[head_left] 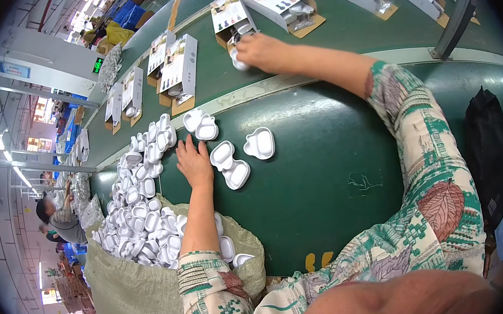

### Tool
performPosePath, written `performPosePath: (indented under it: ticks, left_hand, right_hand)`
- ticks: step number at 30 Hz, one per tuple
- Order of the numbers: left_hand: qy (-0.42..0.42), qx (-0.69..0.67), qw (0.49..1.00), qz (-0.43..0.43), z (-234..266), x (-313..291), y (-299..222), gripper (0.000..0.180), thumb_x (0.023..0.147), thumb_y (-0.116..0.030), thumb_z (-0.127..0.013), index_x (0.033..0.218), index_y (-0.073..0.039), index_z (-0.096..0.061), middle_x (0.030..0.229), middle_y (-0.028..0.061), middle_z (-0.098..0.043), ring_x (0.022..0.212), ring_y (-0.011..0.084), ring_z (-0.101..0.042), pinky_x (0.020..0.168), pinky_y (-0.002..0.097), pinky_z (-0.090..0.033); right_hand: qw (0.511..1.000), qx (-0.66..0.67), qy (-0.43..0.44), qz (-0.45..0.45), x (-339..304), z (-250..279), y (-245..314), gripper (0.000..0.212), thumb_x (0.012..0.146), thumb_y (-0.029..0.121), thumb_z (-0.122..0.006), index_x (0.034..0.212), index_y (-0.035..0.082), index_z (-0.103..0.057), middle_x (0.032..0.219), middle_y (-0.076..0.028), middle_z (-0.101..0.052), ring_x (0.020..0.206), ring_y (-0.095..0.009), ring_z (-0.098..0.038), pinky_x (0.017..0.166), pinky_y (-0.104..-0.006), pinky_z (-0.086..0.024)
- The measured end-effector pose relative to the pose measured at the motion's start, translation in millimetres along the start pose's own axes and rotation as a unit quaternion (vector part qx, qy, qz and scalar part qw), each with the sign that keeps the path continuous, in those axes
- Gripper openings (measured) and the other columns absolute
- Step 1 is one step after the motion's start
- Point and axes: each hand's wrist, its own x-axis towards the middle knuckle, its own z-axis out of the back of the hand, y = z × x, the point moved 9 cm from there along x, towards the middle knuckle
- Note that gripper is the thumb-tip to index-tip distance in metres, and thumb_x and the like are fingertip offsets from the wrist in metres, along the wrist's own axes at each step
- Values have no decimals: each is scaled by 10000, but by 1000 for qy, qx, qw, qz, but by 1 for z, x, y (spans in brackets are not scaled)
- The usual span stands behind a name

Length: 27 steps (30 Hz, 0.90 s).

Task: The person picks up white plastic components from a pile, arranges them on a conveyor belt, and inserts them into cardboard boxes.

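Observation:
My right hand (261,53) reaches across to the open end of a printed carton (229,14). Its fingers are closed on a white plastic part (238,61) at the carton's mouth; the fingertips are partly hidden. My left hand (195,162) lies low over the green table (305,212) with its fingers spread, holding nothing. Just beyond its fingertips sits a pair of white double-lobed plastic parts (205,127). To its right lie more of these rounded parts (231,165), and one apart from them (259,143).
A heap of white parts (143,222) spills from a pale green woven sack (131,295) at left. Along the green belt (207,70) beyond a metal rail stand several open cartons (177,67) with parts inside. A metal post (456,16) rises at right. Another person (64,220) is at far left.

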Motion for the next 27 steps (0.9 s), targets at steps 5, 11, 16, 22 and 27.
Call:
performPosePath:
  ticks: [5, 11, 16, 22, 27]
  left_hand:
    - [4, -14, 1000, 3, -3, 0, -5, 474, 888, -361, -467, 1289, -110, -444, 1367, 172, -379, 1273, 367, -328, 986, 564, -279]
    - [0, -13, 1000, 1, -2, 0, 0, 475, 892, -369, -456, 1290, -110, -437, 1373, 174, -365, 1273, 372, -324, 993, 579, -267]
    - [-11, -14, 1000, -2, 2, 1, 0, 475, 891, -370, -456, 1289, -110, -441, 1371, 175, -372, 1275, 370, -324, 992, 572, -271]
    - [-10, -21, 1000, -1, -1, 0, -1, 463, 886, -356, -462, 1271, -99, -457, 1356, 184, -384, 1260, 373, -341, 983, 569, -284]
    - [-135, 17, 988, -67, 9, 7, 6, 470, 833, -253, -558, 1252, -67, -455, 1358, 205, -354, 1282, 371, -299, 947, 568, -306]
  right_hand:
    - [986, -102, 10, -132, 13, -24, -92, 113, 737, 116, -571, 841, 80, -593, 892, -71, -566, 941, -246, -539, 724, -390, -456]
    - [983, 60, -80, -156, -11, -5, -65, 155, 744, 111, -593, 889, 60, -572, 921, -107, -556, 902, -286, -556, 751, -401, -463]
    - [939, 321, 71, 101, -43, 41, 115, 277, 684, 147, -686, 915, 67, -556, 937, -104, -550, 914, -289, -534, 771, -399, -451]
    - [958, 227, 48, 169, -49, 48, 141, 125, 746, 159, -558, 817, 60, -529, 930, -90, -541, 969, -252, -503, 852, -373, -401]
    - [974, 175, 10, 143, -52, 47, 114, 100, 760, 133, -504, 813, 54, -533, 904, -82, -536, 938, -238, -508, 818, -357, -410]
